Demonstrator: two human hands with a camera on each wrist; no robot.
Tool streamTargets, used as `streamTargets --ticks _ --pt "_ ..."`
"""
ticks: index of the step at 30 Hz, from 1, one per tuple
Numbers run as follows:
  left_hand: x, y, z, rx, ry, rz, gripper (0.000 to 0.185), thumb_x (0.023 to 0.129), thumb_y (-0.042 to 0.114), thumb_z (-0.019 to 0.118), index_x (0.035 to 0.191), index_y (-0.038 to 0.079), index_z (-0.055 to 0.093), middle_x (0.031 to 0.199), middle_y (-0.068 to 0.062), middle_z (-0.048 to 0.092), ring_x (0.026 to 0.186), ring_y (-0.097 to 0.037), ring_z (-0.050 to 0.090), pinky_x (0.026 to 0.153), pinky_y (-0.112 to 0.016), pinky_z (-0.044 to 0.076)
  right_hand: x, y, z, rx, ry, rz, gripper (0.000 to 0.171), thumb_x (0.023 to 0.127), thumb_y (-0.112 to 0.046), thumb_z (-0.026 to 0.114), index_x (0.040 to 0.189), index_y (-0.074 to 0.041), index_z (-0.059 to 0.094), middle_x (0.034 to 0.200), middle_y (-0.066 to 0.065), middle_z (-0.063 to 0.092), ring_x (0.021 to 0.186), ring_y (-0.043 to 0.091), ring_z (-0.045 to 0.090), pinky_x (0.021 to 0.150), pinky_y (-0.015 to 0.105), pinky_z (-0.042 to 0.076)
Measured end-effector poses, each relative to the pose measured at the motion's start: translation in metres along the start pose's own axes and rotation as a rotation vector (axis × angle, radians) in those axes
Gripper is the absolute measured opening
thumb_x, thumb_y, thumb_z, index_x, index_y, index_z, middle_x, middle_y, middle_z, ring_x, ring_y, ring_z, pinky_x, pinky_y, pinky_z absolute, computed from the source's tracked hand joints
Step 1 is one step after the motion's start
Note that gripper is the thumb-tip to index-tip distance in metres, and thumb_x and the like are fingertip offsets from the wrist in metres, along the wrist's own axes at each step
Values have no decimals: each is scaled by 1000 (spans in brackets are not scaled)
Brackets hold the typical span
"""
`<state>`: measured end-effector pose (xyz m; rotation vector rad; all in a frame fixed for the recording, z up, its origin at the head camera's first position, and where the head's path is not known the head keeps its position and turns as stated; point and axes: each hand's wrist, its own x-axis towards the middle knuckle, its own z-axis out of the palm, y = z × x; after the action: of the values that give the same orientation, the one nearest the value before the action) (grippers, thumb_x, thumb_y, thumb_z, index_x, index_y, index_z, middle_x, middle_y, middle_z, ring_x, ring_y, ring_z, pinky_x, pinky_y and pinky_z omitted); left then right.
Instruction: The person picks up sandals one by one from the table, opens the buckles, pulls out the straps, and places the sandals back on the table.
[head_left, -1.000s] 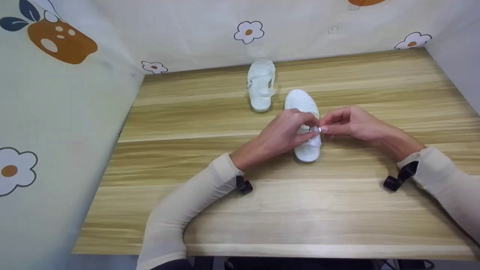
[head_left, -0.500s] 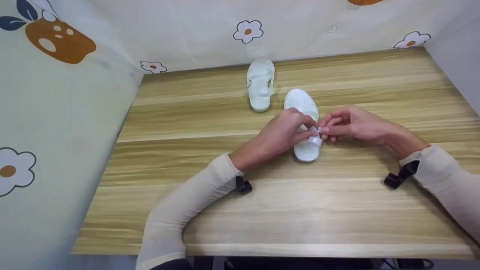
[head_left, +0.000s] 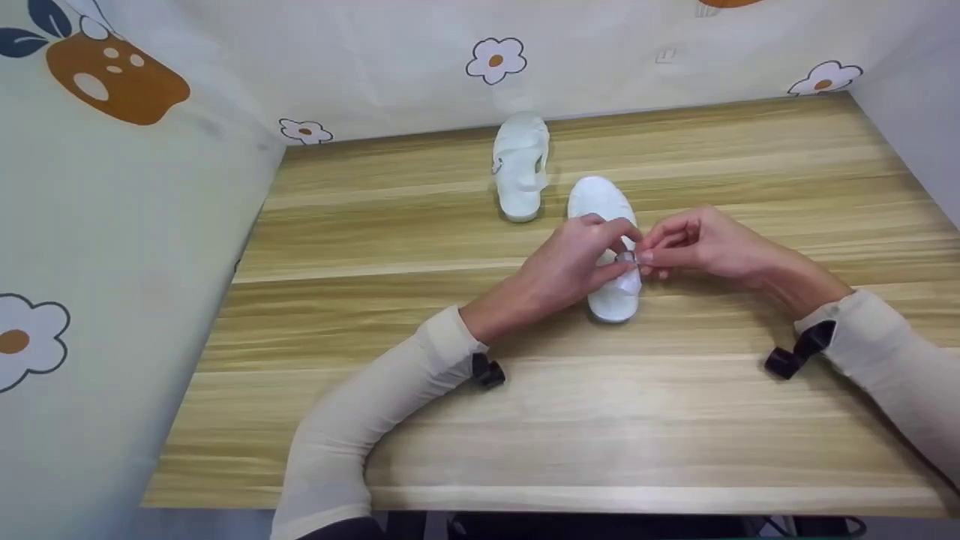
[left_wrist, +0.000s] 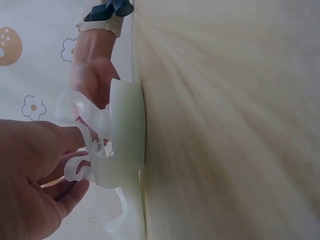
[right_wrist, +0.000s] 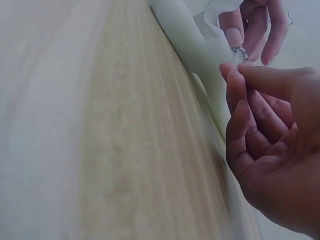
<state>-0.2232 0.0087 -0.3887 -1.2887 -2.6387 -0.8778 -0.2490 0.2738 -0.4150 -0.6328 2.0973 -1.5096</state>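
Left hand: the left hand (head_left: 574, 259) is over the near sandal (head_left: 611, 300), its thumb and fingers pinching the white strap (left_wrist: 97, 122) beside the small metal buckle (head_left: 627, 257).
Right hand: the right hand (head_left: 701, 244) meets it from the other side, fingertips pinching at the same buckle; the other fingers are curled in.
Sandal in work: a small white sandal with a flat pale sole and thin, glossy white straps. It lies flat, a little behind the middle of the tabletop (head_left: 525, 405), toe toward the far edge and heel toward the person.
Progress: I judge that the strap is only in the middle of being fastened or opened. The strap end looks loose in the left wrist view, curling free near the fingers, so the buckle work seems not finished. Which way it goes, I cannot tell.
Second sandal: the other white sandal (head_left: 520, 166) stands close to the far edge, near the first but apart from it, untouched.
Surroundings: flower-printed walls (head_left: 495, 60) close the far and left edges.
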Motion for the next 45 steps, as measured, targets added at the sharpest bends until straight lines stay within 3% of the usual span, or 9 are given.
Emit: streamTargets --ticks 13,28,45 --pt "-1 5 1 -15 31 -19 22 102 16 77 123 11 75 115 -6 84 109 -13 80 92 -24 63 -1 -4 0 -32 -2 3 23 101 -12 78 113 7 75 99 14 83 82 14 77 78 30 65" --pt "2 8 0 -57 -28 -33 26 102 16 77 127 9 74 120 -5 83 110 -10 80 95 -19 60 -3 -2 -1 -50 -18 -13 23 101 -9 77 118 7 76 102 10 84 85 12 78 81 28 65" --pt "0 7 -1 -48 -24 -29 25 101 13 77 125 9 74 114 -6 84 109 -12 80 93 -20 61 -3 -1 -3 67 -56 9 23 104 -4 70 118 14 72 97 9 83 83 13 78 79 30 66"
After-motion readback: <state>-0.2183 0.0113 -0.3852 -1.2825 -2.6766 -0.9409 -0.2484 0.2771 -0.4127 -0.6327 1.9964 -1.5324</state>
